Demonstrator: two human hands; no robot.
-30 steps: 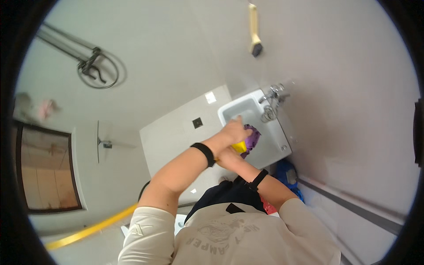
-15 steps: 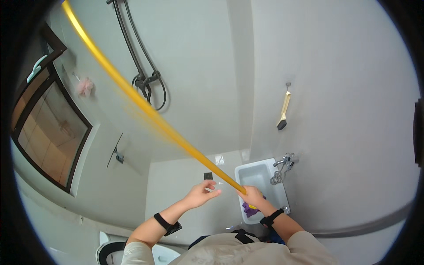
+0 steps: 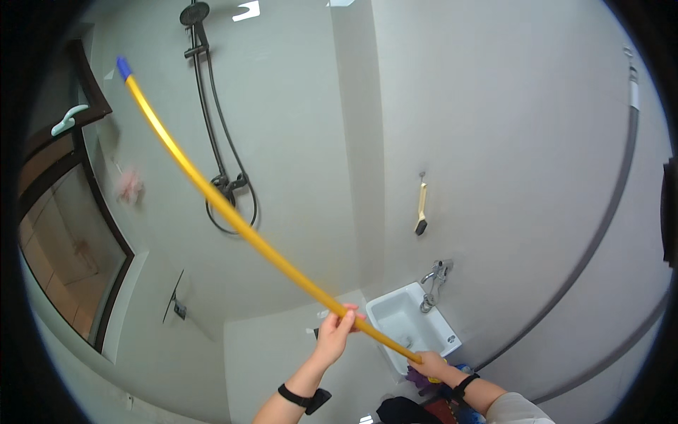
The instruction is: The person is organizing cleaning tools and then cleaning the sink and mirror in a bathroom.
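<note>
A long yellow pole with a blue cap at its far end slants from the upper left down to the lower right. My left hand is closed round it partway down, thumb lying along the near side. Lower, my right hand grips the pole close to its near end. Just below my right hand is a soft purple thing with some yellow, partly hidden by the hand. Whether it joins the pole, I cannot tell. Beyond my hands a white sink basin stands against the wall, and the pole crosses its near side.
A tap with a coiled hose projects over the basin. Wall-hung are a cream-handled brush, a black shower set, a pink bath puff and a squeegee. A dark-framed window is at left, a grey-handled pole at right.
My left hand, open and off the pole before, now holds it. The blue-capped end has come into view. The head view has tilted up, showing more of the walls.
</note>
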